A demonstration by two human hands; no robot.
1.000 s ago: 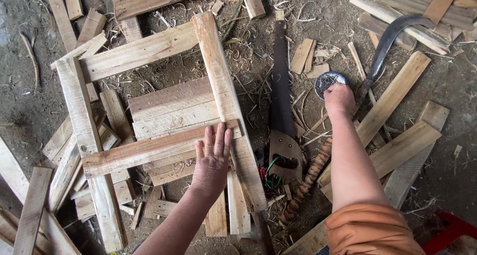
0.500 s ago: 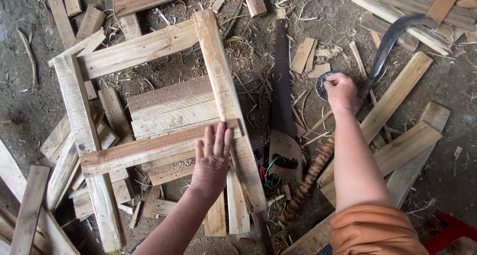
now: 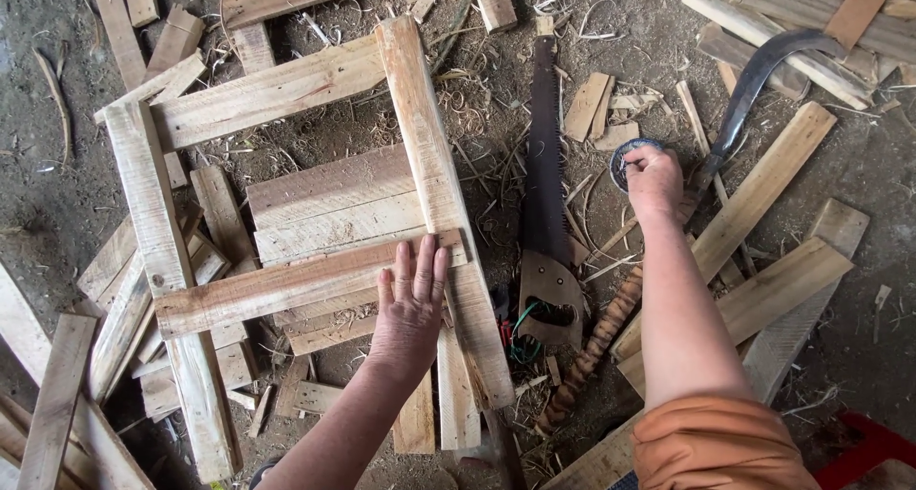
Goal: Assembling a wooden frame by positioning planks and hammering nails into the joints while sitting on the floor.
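Pressing left hand (image 3: 412,309) flat on wooden frame (image 3: 286,285); right hand (image 3: 654,180) clenched at small tin (image 3: 630,156), handsaw (image 3: 546,194) between.

Pale, rough-sawn wooden slat frame (image 3: 286,213), matt and splintery. Dark, dull metal handsaw blade (image 3: 545,156) with worn brown wooden handle (image 3: 551,299). Curved dark metal sickle blade (image 3: 754,80), matt. Small round metal tin (image 3: 630,156), slightly shiny.

left hand (image 3: 412,304): bare, no glove, no ring visible
left forearm: bare, no sleeve
right hand (image 3: 654,180): bare, no glove
right upper arm: orange sleeve (image 3: 720,447), rolled, creased
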